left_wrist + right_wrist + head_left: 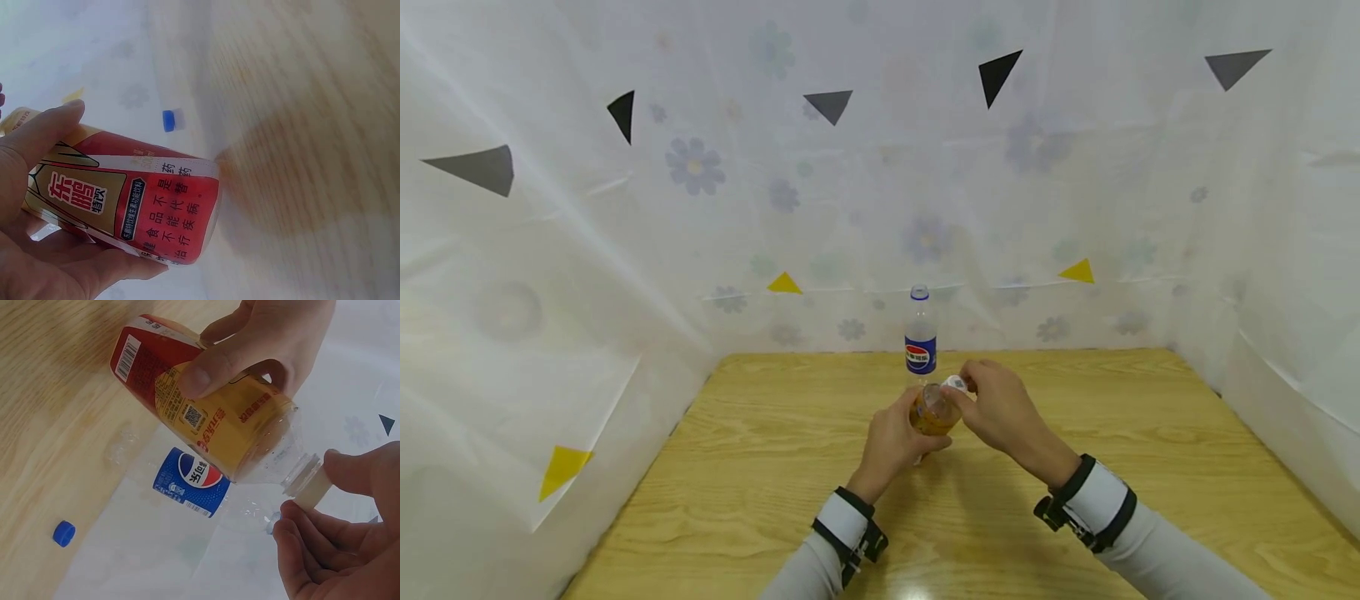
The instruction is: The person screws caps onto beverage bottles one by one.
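My left hand grips a plastic bottle with a red and yellow label round its body and holds it tilted above the wooden table. My right hand pinches the bottle's white cap between thumb and fingers. In the right wrist view the cap sits on the neck of the bottle, my right hand is closed round it and my left hand wraps the body. The left wrist view shows the label in my left hand.
A clear Pepsi bottle with a blue label and blue cap stands upright on the table just behind my hands. A flowered white curtain with paper triangles walls in the table at the back and both sides.
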A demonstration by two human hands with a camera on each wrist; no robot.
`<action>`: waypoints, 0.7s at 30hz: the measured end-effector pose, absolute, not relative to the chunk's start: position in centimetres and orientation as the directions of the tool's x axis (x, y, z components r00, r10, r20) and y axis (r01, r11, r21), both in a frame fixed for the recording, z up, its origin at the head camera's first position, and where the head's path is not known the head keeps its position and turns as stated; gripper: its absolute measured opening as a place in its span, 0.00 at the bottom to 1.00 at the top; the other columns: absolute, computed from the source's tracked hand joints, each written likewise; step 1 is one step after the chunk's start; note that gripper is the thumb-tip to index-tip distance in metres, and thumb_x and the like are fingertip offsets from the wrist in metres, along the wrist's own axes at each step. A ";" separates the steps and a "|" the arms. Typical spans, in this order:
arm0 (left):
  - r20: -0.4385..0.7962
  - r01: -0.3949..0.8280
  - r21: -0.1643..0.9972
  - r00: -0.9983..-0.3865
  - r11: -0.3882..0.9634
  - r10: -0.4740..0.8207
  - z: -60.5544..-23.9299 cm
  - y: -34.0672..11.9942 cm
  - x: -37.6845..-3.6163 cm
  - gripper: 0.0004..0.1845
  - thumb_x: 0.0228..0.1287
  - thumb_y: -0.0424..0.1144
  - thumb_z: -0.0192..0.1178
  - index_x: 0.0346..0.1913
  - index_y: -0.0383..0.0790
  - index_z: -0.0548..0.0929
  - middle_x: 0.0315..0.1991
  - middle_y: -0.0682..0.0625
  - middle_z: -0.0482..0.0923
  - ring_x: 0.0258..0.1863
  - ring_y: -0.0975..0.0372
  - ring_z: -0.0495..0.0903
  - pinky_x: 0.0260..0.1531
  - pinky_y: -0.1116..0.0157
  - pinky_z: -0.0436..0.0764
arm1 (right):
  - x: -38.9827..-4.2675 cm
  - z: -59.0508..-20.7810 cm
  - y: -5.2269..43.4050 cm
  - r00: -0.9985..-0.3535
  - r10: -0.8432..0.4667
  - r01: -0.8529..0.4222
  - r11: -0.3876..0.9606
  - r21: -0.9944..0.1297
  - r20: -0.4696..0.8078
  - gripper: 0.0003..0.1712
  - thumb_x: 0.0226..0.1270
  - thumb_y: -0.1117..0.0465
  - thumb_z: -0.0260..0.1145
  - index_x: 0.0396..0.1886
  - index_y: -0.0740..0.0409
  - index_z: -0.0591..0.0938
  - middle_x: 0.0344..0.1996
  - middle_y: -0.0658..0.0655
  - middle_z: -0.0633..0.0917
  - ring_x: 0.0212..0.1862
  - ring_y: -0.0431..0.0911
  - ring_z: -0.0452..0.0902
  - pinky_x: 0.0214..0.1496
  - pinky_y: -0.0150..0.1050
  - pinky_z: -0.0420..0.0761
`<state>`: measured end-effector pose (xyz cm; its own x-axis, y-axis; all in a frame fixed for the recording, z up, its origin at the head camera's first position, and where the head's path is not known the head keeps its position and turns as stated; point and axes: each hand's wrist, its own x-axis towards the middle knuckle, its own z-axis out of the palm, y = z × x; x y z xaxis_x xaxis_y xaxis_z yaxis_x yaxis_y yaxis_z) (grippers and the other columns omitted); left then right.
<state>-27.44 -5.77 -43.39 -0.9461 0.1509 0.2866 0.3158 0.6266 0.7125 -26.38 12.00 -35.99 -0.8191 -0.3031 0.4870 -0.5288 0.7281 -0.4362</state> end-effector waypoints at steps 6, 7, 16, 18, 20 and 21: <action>0.286 0.309 0.707 -0.948 0.636 0.143 -43.4 -5.8 -27.4 0.39 0.49 0.49 0.81 0.66 0.50 0.77 0.53 0.49 0.86 0.52 0.56 0.85 0.49 0.56 0.84 | -26.7 -36.2 12.0 -0.825 -0.282 -0.512 0.739 -0.438 0.489 0.17 0.69 0.53 0.71 0.27 0.56 0.76 0.22 0.51 0.73 0.24 0.43 0.63 0.26 0.36 0.64; 0.284 0.305 0.710 -0.949 0.635 0.139 -43.5 -5.8 -27.4 0.39 0.49 0.48 0.81 0.66 0.50 0.77 0.53 0.49 0.86 0.52 0.56 0.85 0.49 0.56 0.84 | -26.7 -36.2 12.0 -0.830 -0.280 -0.506 0.741 -0.441 0.482 0.17 0.70 0.52 0.70 0.27 0.57 0.76 0.21 0.51 0.73 0.23 0.43 0.63 0.25 0.36 0.64; 0.285 0.304 0.716 -0.949 0.628 0.135 -43.5 -5.7 -27.4 0.40 0.49 0.47 0.81 0.67 0.52 0.76 0.55 0.47 0.85 0.53 0.54 0.85 0.51 0.54 0.84 | -26.4 -36.4 11.8 -0.857 -0.238 -0.462 0.749 -0.475 0.457 0.40 0.67 0.43 0.71 0.67 0.66 0.73 0.47 0.64 0.84 0.46 0.55 0.83 0.40 0.49 0.84; 0.282 0.304 0.719 -0.950 0.626 0.137 -43.5 -5.7 -27.4 0.40 0.49 0.47 0.81 0.67 0.52 0.76 0.56 0.47 0.85 0.53 0.54 0.85 0.51 0.54 0.84 | -26.3 -36.4 11.7 -0.844 -0.246 -0.485 0.729 -0.483 0.476 0.40 0.66 0.46 0.73 0.70 0.63 0.72 0.52 0.65 0.84 0.51 0.58 0.82 0.46 0.55 0.84; 0.281 0.301 0.720 -0.950 0.626 0.134 -43.5 -5.7 -27.4 0.40 0.49 0.46 0.81 0.67 0.51 0.76 0.55 0.48 0.85 0.53 0.54 0.85 0.51 0.54 0.84 | -26.2 -36.3 11.6 -0.820 -0.273 -0.525 0.708 -0.472 0.503 0.35 0.66 0.53 0.74 0.69 0.61 0.74 0.53 0.65 0.84 0.53 0.60 0.81 0.50 0.59 0.82; 0.281 0.299 0.720 -0.951 0.626 0.130 -43.4 -5.8 -27.4 0.40 0.49 0.46 0.81 0.67 0.51 0.76 0.55 0.48 0.85 0.53 0.54 0.85 0.51 0.54 0.84 | -26.1 -36.2 11.5 -0.808 -0.287 -0.544 0.698 -0.465 0.515 0.32 0.66 0.58 0.74 0.67 0.61 0.76 0.52 0.65 0.85 0.53 0.61 0.81 0.51 0.61 0.81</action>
